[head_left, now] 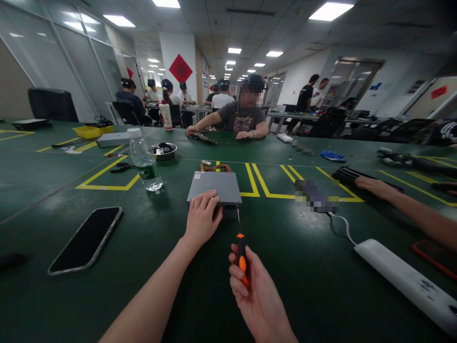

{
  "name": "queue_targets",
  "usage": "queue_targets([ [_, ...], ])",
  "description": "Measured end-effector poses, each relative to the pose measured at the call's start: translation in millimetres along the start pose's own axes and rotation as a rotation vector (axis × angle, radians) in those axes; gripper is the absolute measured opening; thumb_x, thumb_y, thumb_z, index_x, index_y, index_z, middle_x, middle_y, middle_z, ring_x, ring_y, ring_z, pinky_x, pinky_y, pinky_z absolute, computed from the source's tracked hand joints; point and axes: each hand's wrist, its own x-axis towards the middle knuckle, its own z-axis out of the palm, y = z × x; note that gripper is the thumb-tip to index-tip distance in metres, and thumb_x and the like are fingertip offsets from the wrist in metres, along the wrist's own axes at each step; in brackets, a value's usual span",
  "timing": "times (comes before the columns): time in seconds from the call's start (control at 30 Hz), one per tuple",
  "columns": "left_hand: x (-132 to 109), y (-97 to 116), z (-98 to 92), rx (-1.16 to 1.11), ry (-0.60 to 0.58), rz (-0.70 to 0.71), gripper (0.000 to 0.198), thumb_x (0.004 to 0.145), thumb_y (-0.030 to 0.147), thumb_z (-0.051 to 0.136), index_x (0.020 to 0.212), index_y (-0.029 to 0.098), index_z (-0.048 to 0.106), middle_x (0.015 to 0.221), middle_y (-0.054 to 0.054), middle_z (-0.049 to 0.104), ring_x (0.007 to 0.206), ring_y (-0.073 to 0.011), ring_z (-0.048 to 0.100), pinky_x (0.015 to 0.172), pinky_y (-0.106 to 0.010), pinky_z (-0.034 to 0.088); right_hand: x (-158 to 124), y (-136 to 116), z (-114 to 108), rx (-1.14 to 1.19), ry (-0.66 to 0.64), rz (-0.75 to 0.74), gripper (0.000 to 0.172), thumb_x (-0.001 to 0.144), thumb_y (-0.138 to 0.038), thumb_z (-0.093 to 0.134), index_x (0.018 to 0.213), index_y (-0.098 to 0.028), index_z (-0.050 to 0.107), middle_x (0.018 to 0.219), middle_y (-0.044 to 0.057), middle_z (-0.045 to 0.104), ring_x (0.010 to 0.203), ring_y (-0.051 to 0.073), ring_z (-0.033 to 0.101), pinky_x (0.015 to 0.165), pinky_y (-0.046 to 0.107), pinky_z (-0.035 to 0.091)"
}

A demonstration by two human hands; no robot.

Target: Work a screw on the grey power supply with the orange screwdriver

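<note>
A grey metal box, with colored wires at its far side, lies on the green table in the middle of the view. My left hand rests on its near left part, fingers over the top and thumb at the front edge. Below and to the right, my right hand is wrapped round the black and orange handle of a screwdriver. The screwdriver's shaft points away from me, and its tip is at the box's near right corner. Whether the tip sits in a screw is too small to tell.
A water bottle and a phone are at the left. A metal bowl stands behind. On the right are a white power strip and another person's hand. A person sits across the table.
</note>
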Motion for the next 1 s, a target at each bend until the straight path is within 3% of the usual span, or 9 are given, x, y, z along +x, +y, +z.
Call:
queue_targets([
  [0.13, 0, 0, -0.4, -0.004, 0.006, 0.001, 0.022, 0.082, 0.022, 0.051, 0.103, 0.021, 0.052, 0.117, -0.007, 0.058, 0.111, -0.0241, 0.048, 0.093, -0.041, 0.038, -2, 0, 0, -0.005, 0.012, -0.056, 0.004, 0.085, -0.015, 0.053, 0.086, -0.012, 0.055, 0.071, 0.001, 0.053, 0.045, 0.002, 0.040, 0.034, 0.010, 0.029],
  [0.4, 0, 0, -0.5, -0.004, 0.006, 0.000, 0.022, 0.082, 0.022, 0.051, 0.104, 0.021, 0.052, 0.117, -0.007, 0.058, 0.112, -0.0236, 0.048, 0.094, -0.042, 0.037, -4, 0, 1, -0.050, -0.002, -0.027, 0.022, 0.091, -0.023, 0.042, 0.097, -0.007, 0.056, 0.071, 0.005, 0.055, 0.046, 0.005, 0.045, 0.033, 0.012, 0.029],
  [0.5, 0, 0, -0.3, -0.005, 0.008, -0.003, 0.022, 0.082, 0.022, 0.051, 0.103, 0.021, 0.052, 0.117, -0.007, 0.058, 0.111, -0.0237, 0.048, 0.094, -0.042, 0.037, -6, 3, 1, -0.071, 0.005, -0.085, 0.020, 0.084, -0.022, 0.054, 0.100, -0.009, 0.054, 0.074, 0.004, 0.057, 0.049, 0.005, 0.048, 0.037, 0.013, 0.034],
  [0.6, 0, 0, -0.3, -0.011, 0.009, -0.004, 0.021, 0.082, 0.023, 0.051, 0.103, 0.022, 0.052, 0.117, -0.007, 0.057, 0.111, -0.0244, 0.048, 0.093, -0.042, 0.038, -4, 5, -7, -0.250, -0.033, -0.254, 0.044, 0.069, -0.016, 0.069, 0.108, -0.015, 0.051, 0.084, 0.003, 0.060, 0.066, 0.011, 0.058, 0.051, 0.017, 0.047],
  [0.67, 0, 0, -0.3, -0.013, 0.000, -0.008, 0.021, 0.082, 0.023, 0.050, 0.104, 0.021, 0.052, 0.118, -0.007, 0.057, 0.112, -0.0247, 0.048, 0.094, -0.042, 0.037, -1, 5, -18, -0.468, -0.094, -0.405, 0.052, 0.069, -0.019, 0.070, 0.115, -0.018, 0.047, 0.090, 0.002, 0.060, 0.075, 0.014, 0.060, 0.064, 0.023, 0.051],
  [0.83, -1, 0, -0.3, -0.009, 0.001, -0.006, 0.022, 0.082, 0.022, 0.050, 0.104, 0.022, 0.052, 0.118, -0.007, 0.057, 0.112, -0.0246, 0.048, 0.093, -0.043, 0.038, 8, 4, -44, -1.082, -0.089, -0.785, 0.046, 0.088, -0.038, 0.050, 0.130, -0.022, 0.039, 0.106, 0.008, 0.059, 0.079, 0.018, 0.062, 0.067, 0.029, 0.053],
  [1.0, -1, 1, -0.7, -0.007, 0.004, -0.001, 0.022, 0.083, 0.022, 0.050, 0.105, 0.021, 0.051, 0.118, -0.008, 0.057, 0.111, -0.0246, 0.048, 0.094, -0.043, 0.037, 4, -2, -43, -1.439, -0.091, -1.153, 0.036, 0.094, -0.034, 0.035, 0.126, -0.023, 0.045, 0.116, 0.011, 0.054, 0.106, 0.024, 0.055, 0.081, 0.036, 0.051],
])
